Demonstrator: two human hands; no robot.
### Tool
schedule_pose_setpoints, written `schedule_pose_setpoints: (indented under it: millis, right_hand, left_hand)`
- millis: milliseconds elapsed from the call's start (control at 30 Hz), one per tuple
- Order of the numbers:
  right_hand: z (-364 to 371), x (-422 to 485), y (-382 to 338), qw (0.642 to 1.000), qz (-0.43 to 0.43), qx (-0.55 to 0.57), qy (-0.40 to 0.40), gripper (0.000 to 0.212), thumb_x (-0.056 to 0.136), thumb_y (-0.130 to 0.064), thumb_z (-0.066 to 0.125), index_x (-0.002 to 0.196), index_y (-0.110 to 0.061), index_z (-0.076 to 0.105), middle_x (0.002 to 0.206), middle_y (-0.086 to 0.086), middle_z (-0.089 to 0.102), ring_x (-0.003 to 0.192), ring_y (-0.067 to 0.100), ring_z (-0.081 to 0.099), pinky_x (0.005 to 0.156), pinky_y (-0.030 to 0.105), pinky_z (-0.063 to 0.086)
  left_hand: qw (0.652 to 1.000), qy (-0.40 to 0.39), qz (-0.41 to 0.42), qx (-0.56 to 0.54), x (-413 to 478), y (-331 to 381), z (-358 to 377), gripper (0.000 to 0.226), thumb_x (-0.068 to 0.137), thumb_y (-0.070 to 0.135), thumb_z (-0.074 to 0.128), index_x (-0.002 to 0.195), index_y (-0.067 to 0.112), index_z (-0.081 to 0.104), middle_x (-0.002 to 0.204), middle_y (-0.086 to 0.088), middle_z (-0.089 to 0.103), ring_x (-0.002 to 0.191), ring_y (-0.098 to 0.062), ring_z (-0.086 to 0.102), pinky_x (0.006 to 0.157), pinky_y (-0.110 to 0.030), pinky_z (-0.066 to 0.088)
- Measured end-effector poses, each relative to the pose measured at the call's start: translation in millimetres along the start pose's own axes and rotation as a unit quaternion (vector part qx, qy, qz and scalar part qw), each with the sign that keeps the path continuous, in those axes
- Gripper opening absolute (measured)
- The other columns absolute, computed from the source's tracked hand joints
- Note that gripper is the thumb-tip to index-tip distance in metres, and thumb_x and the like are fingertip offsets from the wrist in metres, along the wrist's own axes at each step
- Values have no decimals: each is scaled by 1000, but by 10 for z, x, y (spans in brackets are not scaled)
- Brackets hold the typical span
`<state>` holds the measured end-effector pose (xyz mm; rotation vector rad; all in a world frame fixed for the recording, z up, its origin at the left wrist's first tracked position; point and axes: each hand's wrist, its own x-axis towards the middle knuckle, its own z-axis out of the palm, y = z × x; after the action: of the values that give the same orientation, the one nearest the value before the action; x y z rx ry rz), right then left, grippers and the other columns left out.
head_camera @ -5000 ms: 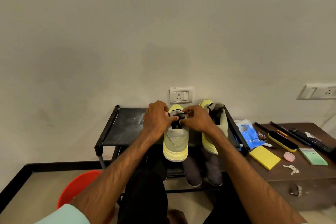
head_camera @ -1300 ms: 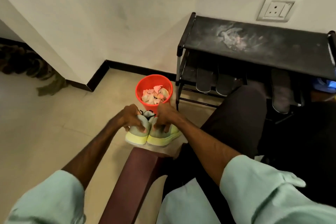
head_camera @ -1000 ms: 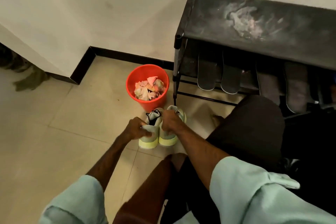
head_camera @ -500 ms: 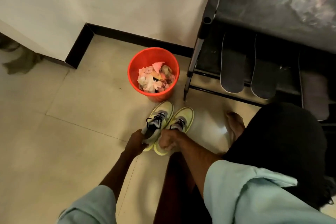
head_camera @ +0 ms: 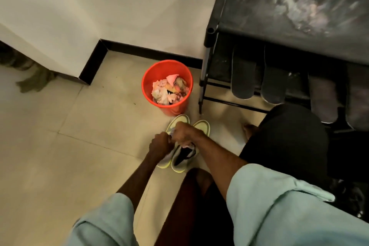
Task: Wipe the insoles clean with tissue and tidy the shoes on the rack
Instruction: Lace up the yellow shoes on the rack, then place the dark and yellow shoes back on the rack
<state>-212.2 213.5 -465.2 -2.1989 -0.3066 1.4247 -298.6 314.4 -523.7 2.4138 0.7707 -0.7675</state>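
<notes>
- The left hand (head_camera: 160,144) and right hand (head_camera: 183,133) were fisted side by side, knuckles touching, both clenched on the tops of the sneakers (head_camera: 202,126).
- The fingers were tucked under, so exactly which part each one pinched could not be made out.
- The yellow-soled pair stood together on the tiled floor (head_camera: 60,156); only toes and heels showed past the hands.
- Just beyond the toes stood an orange bucket (head_camera: 146,86) part-filled with crumpled tissue (head_camera: 166,92).
- To the right, the black rack (head_camera: 279,6) carried a dusty smear on top and was cut off by the frame.
- Dark insoles (head_camera: 242,78) hung over its lower shelf; the far-right ones were blurred and partly behind a knee (head_camera: 289,142).
</notes>
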Motion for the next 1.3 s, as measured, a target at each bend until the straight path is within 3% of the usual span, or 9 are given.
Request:
schedule_pose_setpoints:
  millis: [133,267,367,467,633,733,900,1200,1300]
  right_hand:
    - [-481,-603,-318,993,-84,-32,71,21,90,-3,56,98,11,69,96,27,70,83,37,68,73,43,57]
    - [-1069,-1613,-302,966,-168,-80,182,20,90,-8,60,98,-3,77,97,15,75,90,31,71,80,40,58]
    - [-1410,-2409,-83,944,-217,-54,242,21,88,-6,64,99,-13,80,93,7,77,87,20,74,80,30,58]
    - [-1698,-3103,214,943,-213,-31,255,20,89,-1,62,92,-11,79,79,4,76,75,15,75,70,27,62]
    - [-2184,-4233,837,947,-161,-39,276,19,97,-4,58,99,-1,77,81,3,75,85,19,77,76,34,64]
    - [-2405,-4767,1389,944,-142,20,297,19,100,-8,59,101,2,75,88,9,77,86,20,76,78,33,63]
    - [-2486,-5244,2490,926,-98,137,338,24,102,-12,57,102,6,74,85,9,77,86,24,75,77,34,63]
    - [-1912,-5051,4515,883,26,346,317,19,103,-9,55,94,-6,71,96,16,74,86,25,73,71,31,62]
    - [-1573,-4580,5020,861,102,382,320,24,101,-3,50,84,-6,67,89,17,71,68,19,73,60,26,61]
  left_hand:
    - [994,51,95,18,-315,624,-804,39,88,28,69,122,10,63,121,-20,65,112,-41,63,83,-43,51]
    - [963,87,252,51,-844,1215,-1560,41,72,35,52,96,11,75,96,-14,75,92,-35,70,75,-44,55]
    - [924,107,350,115,-1387,1779,-1874,18,80,26,60,90,19,72,89,-4,74,84,-26,70,71,-42,56]
    - [882,85,406,222,-1956,2428,-1973,19,78,33,62,93,23,66,89,-3,72,85,-27,69,72,-43,58]
    - [815,70,484,311,-2753,3515,-1869,38,72,54,54,92,24,65,80,3,69,73,-20,66,69,-42,58]
    - [791,77,527,303,-3207,4112,-1575,28,81,45,62,93,21,67,84,0,72,74,-20,68,70,-43,58]
    - [781,126,539,290,-3800,4867,-693,29,85,39,65,109,22,63,111,-7,67,101,-33,66,83,-40,55]
    - [812,-55,511,276,-3726,5565,1251,59,82,53,73,121,11,60,131,-19,58,123,-40,56,96,-43,48]
    - [810,-132,484,304,-3477,5553,1975,58,88,48,70,125,4,60,127,-21,62,120,-39,60,93,-42,50]
